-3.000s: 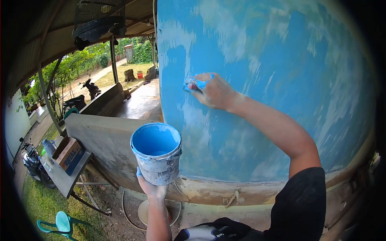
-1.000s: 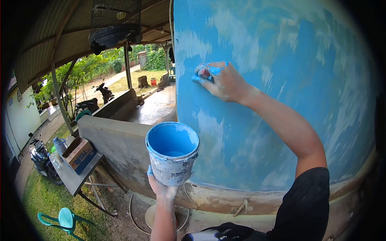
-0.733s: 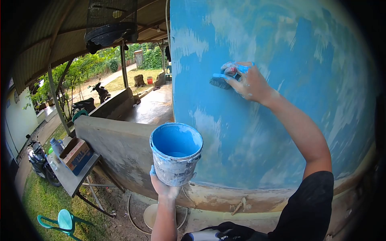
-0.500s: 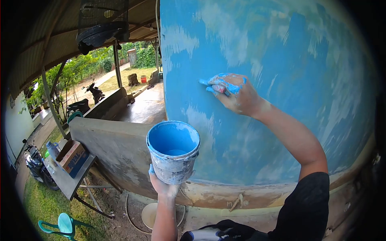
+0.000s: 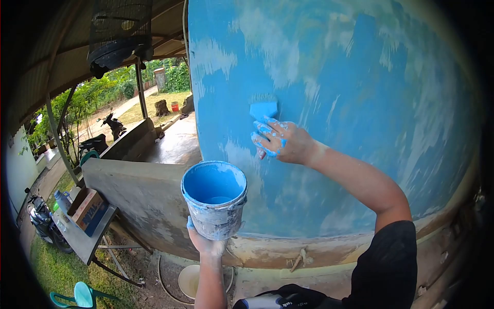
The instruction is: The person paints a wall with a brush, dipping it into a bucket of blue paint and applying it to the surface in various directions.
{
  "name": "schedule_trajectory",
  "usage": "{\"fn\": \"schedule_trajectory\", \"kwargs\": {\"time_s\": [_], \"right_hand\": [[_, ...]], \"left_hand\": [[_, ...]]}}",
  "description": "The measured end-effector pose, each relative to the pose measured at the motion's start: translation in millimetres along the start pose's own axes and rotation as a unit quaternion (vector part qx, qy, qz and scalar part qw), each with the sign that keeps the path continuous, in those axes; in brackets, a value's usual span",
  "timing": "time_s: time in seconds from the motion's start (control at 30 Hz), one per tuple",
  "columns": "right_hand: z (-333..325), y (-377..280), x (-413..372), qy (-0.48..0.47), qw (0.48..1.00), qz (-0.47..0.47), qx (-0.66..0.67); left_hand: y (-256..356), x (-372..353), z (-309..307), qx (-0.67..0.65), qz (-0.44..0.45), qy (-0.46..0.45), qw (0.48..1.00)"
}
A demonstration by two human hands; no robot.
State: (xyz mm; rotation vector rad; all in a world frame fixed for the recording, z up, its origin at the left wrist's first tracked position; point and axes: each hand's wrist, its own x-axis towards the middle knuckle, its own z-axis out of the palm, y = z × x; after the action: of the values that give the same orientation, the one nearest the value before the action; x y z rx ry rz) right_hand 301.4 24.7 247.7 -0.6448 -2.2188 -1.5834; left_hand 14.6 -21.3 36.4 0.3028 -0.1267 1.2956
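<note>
Paint bucket (image 5: 214, 201), open and smeared with blue, is held upright low in the middle of the view, in front of a low concrete wall (image 5: 139, 190).

At far left, a parked motorcycle (image 5: 38, 219) stands on grass beside a metal table (image 5: 82, 241). A cardboard box (image 5: 87, 208) rests on the table's top, and a green plastic chair (image 5: 82, 295) sits lower on the grass. A bird cage (image 5: 119, 31) hangs from the roof above.

The left hand (image 5: 206, 242) comes up from below. Its palm is cupped under the bucket's base and its fingers curl up the side. Carried this way, the bucket likely stays level so the shallow blue paint inside does not spill, and it stays close to the brush. A pale basin (image 5: 188, 280) lies on the ground beneath.

Further right, the right hand (image 5: 283, 141), splashed with blue, has its fingers closed around the handle of a paintbrush (image 5: 263, 109). The blue bristles point up and lie against the blue wall (image 5: 370, 103), toward its left edge. That grip seems to press the bristles flat to the surface. The wall fills the right side, blue with whitish streaks, and its bottom edge is bare and brownish.
</note>
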Motion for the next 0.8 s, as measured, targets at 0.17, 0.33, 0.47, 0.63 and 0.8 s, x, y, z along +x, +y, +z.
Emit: {"fn": "schedule_trajectory", "kwargs": {"time_s": [0.17, 0.33, 0.47, 0.63, 0.8], "right_hand": [[5, -42, -31, -0.019, 0.994, -0.012, 0.103], [-17, 0, 6, 0.038, 0.991, 0.058, 0.118], [-53, 55, 51, 0.092, 0.989, 0.081, 0.086], [-25, 30, 26, 0.047, 0.999, 0.016, -0.003], [-15, -9, -5, -0.004, 0.999, -0.028, 0.032]], "left_hand": [[-2, -4, -2, 0.015, 0.013, 0.017, 1.000], [-2, -10, 10, 0.000, 0.003, -0.008, 1.000], [-4, -7, 20, 0.009, 0.024, 0.034, 0.999], [-6, -10, 18, 0.003, 0.017, 0.021, 1.000], [-19, -16, 22, -0.012, 0.033, 0.063, 0.997]]}}
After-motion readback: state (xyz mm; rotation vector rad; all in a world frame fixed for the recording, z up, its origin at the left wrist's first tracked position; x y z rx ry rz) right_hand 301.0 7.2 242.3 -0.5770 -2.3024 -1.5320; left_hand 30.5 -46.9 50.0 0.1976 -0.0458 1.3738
